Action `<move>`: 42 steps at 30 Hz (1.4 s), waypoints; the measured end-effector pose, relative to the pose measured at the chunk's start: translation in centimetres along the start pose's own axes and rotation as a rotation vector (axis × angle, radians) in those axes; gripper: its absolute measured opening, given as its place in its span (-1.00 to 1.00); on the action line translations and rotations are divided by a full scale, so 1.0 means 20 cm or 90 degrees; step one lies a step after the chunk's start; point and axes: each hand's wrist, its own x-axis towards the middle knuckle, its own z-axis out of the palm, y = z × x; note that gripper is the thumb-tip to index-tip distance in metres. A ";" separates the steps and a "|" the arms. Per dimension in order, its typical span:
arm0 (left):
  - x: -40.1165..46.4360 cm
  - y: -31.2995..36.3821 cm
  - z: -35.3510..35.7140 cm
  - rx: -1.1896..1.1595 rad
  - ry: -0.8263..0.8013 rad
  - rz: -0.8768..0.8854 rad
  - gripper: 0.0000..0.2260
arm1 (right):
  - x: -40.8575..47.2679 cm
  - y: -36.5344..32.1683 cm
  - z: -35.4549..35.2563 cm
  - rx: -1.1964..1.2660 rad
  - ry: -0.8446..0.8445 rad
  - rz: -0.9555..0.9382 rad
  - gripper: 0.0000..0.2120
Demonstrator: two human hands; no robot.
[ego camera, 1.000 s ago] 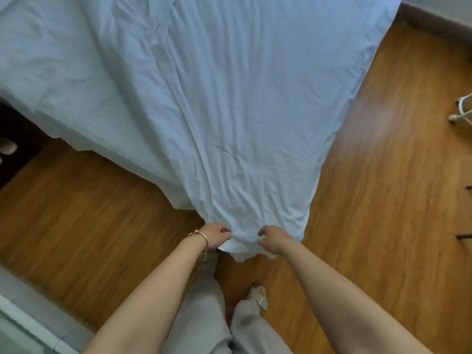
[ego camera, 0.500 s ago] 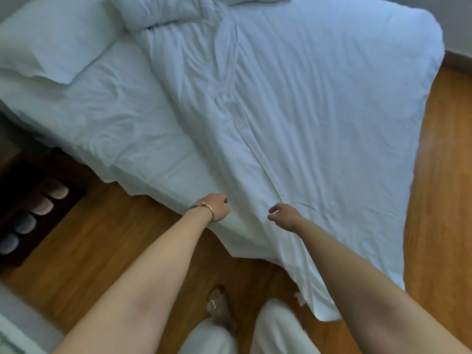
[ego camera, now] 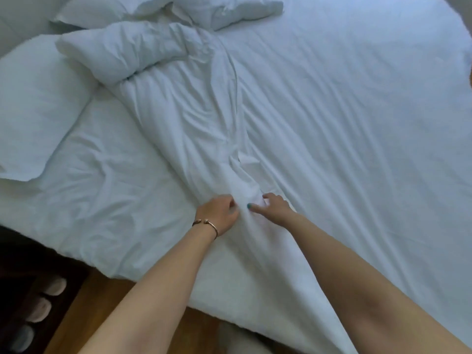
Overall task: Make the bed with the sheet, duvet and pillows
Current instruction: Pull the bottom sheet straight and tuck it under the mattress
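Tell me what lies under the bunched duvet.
The duvet lies on the sheet, bare between it and the pillow. Both hands, left hand and right hand, grip its edge. Whatever lies beneath its folds is covered.

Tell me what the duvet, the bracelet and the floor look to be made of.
Duvet: white woven fabric, probably cotton, matte, with soft creases and bunched folds. Bracelet on the left wrist: thin metal, rose-gold tone, slightly shiny, open-ended with small knobs. Floor: warm brown wood or laminate, smooth; too little shows to tell which.

hands: off floor-side hem | now gripping duvet (ego camera: 332,123) mid-bed
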 end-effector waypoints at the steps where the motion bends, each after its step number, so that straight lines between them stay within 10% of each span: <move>1: 0.12 -0.02 -0.05 -0.002 0.040 0.022 -0.76 | 0.10 -0.11 0.01 0.047 0.004 -0.004 -0.22; 11: 0.93 -0.39 -0.30 0.245 -0.197 -0.010 -0.44 | 0.69 -0.49 -0.02 -0.072 0.174 0.092 0.31; 17: 0.78 -0.79 -0.17 0.267 -0.201 0.065 -0.32 | 0.79 -0.65 0.03 -0.166 0.421 0.061 0.00; 23: 0.84 -0.94 -0.26 0.191 -0.241 0.233 -0.44 | 0.86 -0.85 0.09 0.231 0.139 0.187 0.38; 30: 0.86 -1.32 -0.67 0.023 -0.227 0.310 -0.65 | 0.64 -1.23 0.60 0.090 0.219 0.173 0.13; 36: 0.90 -1.50 -0.81 0.125 -0.102 0.392 -0.41 | 0.40 -1.34 0.86 0.028 0.137 0.188 -0.13; 42: 1.04 -1.34 -0.83 0.562 -0.065 0.577 0.01 | 0.24 -1.40 1.03 -0.049 0.053 0.121 -0.34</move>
